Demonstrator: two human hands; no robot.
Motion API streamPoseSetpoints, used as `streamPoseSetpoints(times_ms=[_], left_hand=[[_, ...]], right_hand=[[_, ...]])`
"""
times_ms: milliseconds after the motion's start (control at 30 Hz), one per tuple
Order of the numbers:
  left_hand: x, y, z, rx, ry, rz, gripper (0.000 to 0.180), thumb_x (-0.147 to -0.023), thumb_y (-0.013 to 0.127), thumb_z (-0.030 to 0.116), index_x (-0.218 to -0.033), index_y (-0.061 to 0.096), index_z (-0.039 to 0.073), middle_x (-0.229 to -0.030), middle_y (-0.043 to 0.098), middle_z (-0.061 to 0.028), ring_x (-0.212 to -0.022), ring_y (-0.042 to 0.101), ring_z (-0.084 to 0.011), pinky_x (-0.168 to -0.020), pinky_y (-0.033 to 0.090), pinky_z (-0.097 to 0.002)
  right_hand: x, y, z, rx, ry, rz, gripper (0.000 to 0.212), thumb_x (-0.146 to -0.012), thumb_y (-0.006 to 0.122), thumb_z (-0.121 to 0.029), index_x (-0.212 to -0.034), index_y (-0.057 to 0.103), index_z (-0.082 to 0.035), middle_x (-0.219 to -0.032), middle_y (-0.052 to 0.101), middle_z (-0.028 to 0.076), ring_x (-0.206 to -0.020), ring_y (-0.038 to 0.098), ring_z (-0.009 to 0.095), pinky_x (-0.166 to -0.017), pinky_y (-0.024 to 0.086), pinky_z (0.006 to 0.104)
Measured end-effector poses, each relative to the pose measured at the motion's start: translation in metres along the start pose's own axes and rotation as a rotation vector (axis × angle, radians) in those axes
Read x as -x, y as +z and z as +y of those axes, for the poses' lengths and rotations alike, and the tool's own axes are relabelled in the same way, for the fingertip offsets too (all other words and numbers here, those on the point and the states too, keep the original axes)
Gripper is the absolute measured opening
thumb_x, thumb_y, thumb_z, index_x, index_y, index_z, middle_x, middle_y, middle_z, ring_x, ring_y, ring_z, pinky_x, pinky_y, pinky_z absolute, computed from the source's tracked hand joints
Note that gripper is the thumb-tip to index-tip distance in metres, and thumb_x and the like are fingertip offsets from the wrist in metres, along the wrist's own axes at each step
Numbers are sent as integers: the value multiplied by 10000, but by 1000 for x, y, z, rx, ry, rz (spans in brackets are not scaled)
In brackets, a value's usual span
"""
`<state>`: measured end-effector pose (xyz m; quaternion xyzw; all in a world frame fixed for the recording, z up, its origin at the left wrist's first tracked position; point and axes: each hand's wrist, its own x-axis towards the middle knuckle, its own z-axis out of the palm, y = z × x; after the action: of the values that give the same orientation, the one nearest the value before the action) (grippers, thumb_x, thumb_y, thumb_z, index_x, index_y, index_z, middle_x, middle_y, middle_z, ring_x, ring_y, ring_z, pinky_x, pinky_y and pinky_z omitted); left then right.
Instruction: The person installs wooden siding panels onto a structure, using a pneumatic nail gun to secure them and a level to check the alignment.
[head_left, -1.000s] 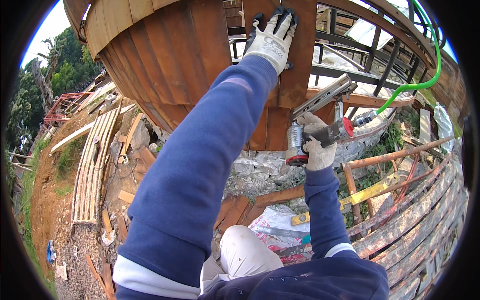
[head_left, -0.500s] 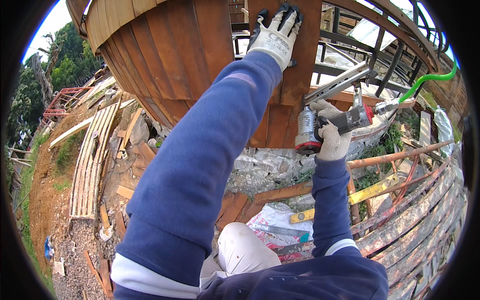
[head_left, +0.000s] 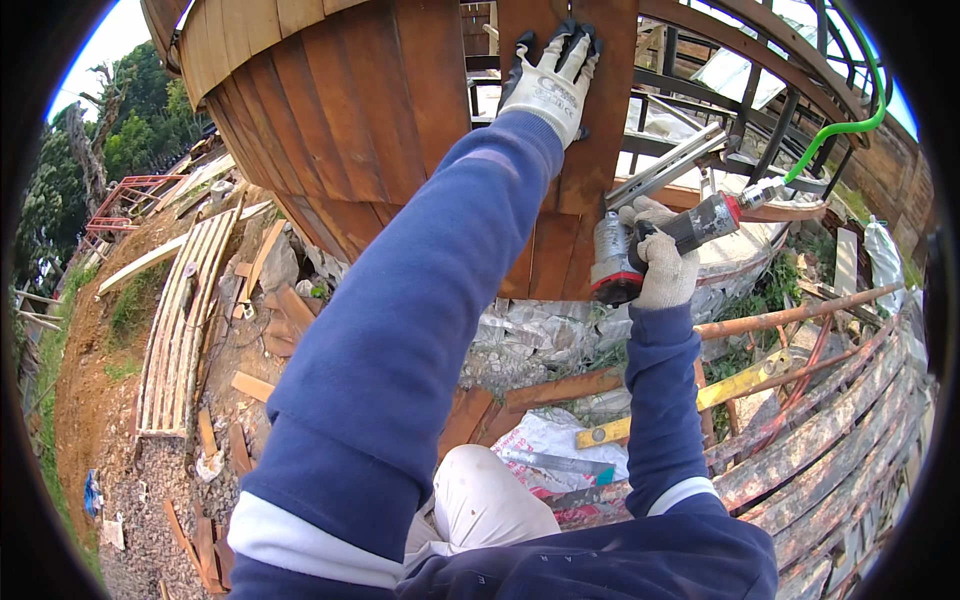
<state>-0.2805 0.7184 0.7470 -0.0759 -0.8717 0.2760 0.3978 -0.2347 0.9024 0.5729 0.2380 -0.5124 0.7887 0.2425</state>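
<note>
My left hand (head_left: pixel 550 92), in a white glove with dark fingertips, lies flat with fingers stretched upward on a brown wooden board (head_left: pixel 606 120). This upright board stands a little apart from the row of overlapping boards (head_left: pixel 345 110) to its left. My right hand (head_left: pixel 668 272), in a pale knit glove, is wrapped around the handle of a pneumatic nail gun (head_left: pixel 612 262). The gun's nose end is by the board's lower right edge, and I cannot tell whether it touches. Its long magazine (head_left: pixel 668 168) slants up to the right, and a green air hose (head_left: pixel 838 128) joins the handle's end.
Dark metal framing (head_left: pixel 745 105) curves away at the right. Below lie a slatted wooden walkway (head_left: pixel 800 455), a yellow spirit level (head_left: pixel 735 388), a rusty pipe (head_left: pixel 790 312) and a white printed sack (head_left: pixel 560 440). Wood offcuts and a slatted panel (head_left: pixel 185 320) lie at the left.
The nail gun's handle end has tipped slightly upward, and the green hose has shifted up and left with it. My left hand stays on the board.
</note>
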Motion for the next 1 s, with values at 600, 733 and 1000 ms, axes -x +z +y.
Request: streamPoseSetpoints(times_ms=[600,733,1000], left_hand=[[3,-1,-2,-18,-15,-20,1049,-886,681,635,-1656,171,138,-1740,83,-91,-1596,121,-304,-1247,177,-609],[3,4,-4,-29,-20,-14,1039,-888,682,633,-1658,175,155,-1744,64,-67,-1600,106,-287,-1242,182,-614],[2,11,-1,-26,-52,35,1052,-872,695,630,-1660,168,176,-1746,57,-44,-1600,107,-261,-1249,169,-604]], right_hand=[[2,9,-1,-118,-88,-22,328,-750,589,-34,-1050,672,66,-1276,642,229,-1158,667,290,-935,553,369],[-3,-5,9,69,-129,-61,434,-718,529,-45,-1110,664,82,-1251,652,224,-1080,670,286,-1000,515,390],[3,11,-3,-94,-51,26,353,-747,556,-61,-1053,687,60,-1145,705,182,-1006,677,245,-891,544,347]])
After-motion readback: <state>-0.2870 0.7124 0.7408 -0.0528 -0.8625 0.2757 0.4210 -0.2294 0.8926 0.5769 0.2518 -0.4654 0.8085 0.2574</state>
